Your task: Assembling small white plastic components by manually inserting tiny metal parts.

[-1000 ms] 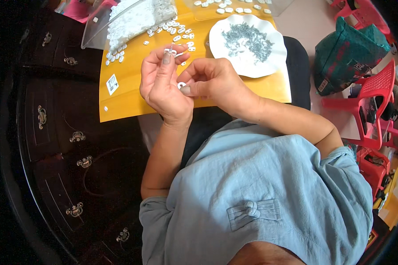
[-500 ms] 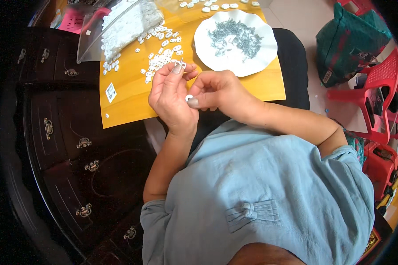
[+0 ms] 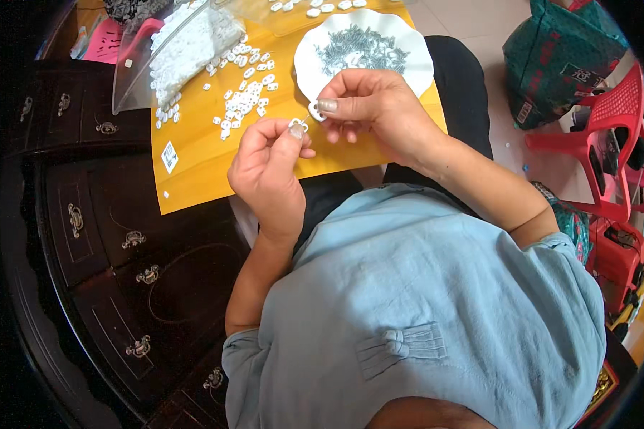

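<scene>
Over the front part of the yellow board, my left hand (image 3: 268,161) pinches a small white plastic piece with holes (image 3: 298,124) between thumb and fingertips. Just to its right, my right hand (image 3: 383,114) grips another white piece (image 3: 315,111), curved and with holes, by its edge. The two pieces are close together; something thin shows between them, too fine to make out. Behind my hands lies a loose pile of small white oval pieces (image 3: 243,101). A white scalloped plate (image 3: 423,71) holds many tiny grey slivers, partly covered by my right hand.
The yellow board (image 3: 193,175) carries a clear plastic bag (image 3: 193,43) full of white pieces at its far left. Dark wooden drawers (image 3: 107,236) stand at the left. A green bag (image 3: 562,68) and a red plastic chair (image 3: 608,143) are on the right.
My right hand has moved up and forward, bringing its white piece up to the one in my left hand. The left hand has shifted slightly down and left.
</scene>
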### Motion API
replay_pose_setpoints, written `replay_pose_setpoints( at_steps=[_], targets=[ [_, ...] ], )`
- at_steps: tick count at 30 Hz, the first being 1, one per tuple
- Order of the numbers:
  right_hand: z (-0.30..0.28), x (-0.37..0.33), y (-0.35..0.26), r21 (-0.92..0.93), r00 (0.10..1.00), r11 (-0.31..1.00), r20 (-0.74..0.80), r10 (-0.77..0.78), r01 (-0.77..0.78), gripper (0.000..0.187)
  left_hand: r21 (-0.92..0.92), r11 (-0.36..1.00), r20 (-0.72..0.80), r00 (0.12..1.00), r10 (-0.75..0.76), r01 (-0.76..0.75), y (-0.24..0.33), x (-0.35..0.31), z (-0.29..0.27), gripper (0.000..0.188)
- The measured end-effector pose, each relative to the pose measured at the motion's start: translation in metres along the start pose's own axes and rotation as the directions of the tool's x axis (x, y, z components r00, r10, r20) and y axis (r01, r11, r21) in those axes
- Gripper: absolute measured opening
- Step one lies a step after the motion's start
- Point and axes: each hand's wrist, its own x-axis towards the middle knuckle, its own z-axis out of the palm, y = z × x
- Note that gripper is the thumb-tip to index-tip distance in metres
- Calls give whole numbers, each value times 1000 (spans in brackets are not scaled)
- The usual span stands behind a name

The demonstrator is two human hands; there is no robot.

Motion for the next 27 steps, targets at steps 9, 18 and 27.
replay_pose_setpoints(
  at_steps=[9, 18, 27],
  targets=[
    [1, 1, 3, -99, 998, 993, 14, -61, 62, 8, 20, 999, 38, 998, -41, 40, -2, 2, -5, 3],
    [2, 0, 0, -192, 994, 976, 47, -95, 102, 9, 33, 999, 56, 998, -30, 28, -5, 3, -10, 2],
    [0, 0, 2, -206, 993, 973, 64, -96, 108, 10, 99, 995, 71, 997, 10, -17, -6, 2, -11, 1]
  ],
)
